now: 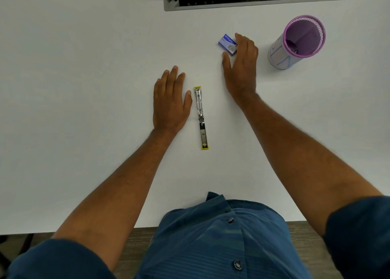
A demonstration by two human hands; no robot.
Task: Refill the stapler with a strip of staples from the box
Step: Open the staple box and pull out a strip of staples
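Note:
A small yellow stapler (pixel 201 118) lies swung fully open and flat on the white table (pixel 84 67), its metal staple channel facing up. My left hand (pixel 169 102) rests flat on the table just left of the stapler, fingers spread, holding nothing. A small blue staple box (pixel 226 44) lies farther back to the right. My right hand (pixel 240 67) reaches over it, fingers and thumb apart around the box's right end, touching or nearly touching it; a firm grip is not visible.
A purple mesh pen cup (pixel 297 42) stands to the right of the box, close to my right hand. A grey cable cutout (pixel 253 3) opens in the table at the back. The table's near edge runs just in front of my body.

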